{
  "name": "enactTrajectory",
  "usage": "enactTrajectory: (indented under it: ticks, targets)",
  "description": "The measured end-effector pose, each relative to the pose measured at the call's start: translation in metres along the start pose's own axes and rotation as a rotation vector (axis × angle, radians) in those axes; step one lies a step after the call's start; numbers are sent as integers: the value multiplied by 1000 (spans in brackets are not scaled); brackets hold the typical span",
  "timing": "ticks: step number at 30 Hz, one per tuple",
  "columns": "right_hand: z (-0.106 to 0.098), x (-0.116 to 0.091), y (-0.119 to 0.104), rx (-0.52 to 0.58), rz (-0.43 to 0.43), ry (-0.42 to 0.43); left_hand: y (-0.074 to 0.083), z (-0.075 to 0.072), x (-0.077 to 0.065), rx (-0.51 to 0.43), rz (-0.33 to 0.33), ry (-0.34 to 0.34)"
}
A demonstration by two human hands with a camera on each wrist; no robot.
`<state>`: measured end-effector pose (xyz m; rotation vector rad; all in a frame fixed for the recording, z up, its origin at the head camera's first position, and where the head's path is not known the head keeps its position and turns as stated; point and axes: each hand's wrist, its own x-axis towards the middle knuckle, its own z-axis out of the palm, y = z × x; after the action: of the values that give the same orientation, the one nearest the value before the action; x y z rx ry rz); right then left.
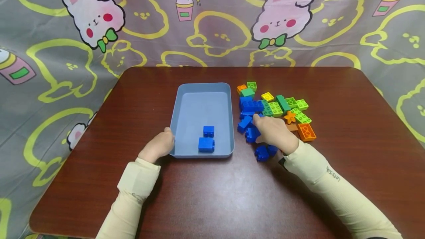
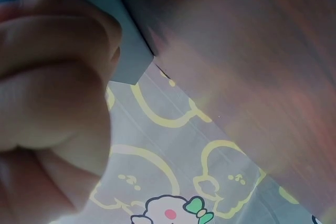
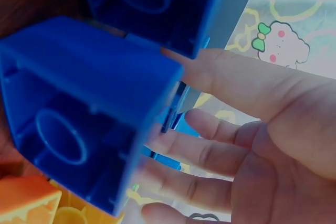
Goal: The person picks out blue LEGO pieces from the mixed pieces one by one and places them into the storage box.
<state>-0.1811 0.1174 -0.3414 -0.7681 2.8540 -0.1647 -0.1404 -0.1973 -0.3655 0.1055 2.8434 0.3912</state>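
My left hand [image 1: 158,145] grips the left wall of a blue-grey tray [image 1: 201,113] near its front corner, thumb at the rim. Inside the tray lie two blue bricks, a small one [image 1: 208,131] and a larger one [image 1: 206,145]. Right of the tray, my right hand [image 1: 277,132] reaches palm down into a cluster of blue bricks. A blue brick [image 1: 251,135] sits right at its thumb and fingertips. In the right wrist view the fingers [image 3: 210,156] are fairly straight, and nearer blue bricks [image 3: 100,98] hide their tips.
Behind and right of the right hand lie green bricks [image 1: 283,103], a yellow brick [image 1: 267,96], an orange flower piece [image 1: 290,117] and an orange brick [image 1: 307,131]. Two blue bricks [image 1: 262,153] lie below the right hand. A patterned cloth [image 1: 212,21] hangs behind the brown table [image 1: 146,102].
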Motion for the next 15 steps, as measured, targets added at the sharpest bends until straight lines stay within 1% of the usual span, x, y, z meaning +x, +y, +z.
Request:
enactTrajectory:
  ticks: [7,10,15]
  targets:
    - [2,3,0,-38,-22,-9,0,0,1,6,-1,-3]
    - [4,3,0,-37,-39,-9,-1,0,0,3,3,-4]
    - [6,3,2,-22,-91,25,-1,0,0,-8,7,11]
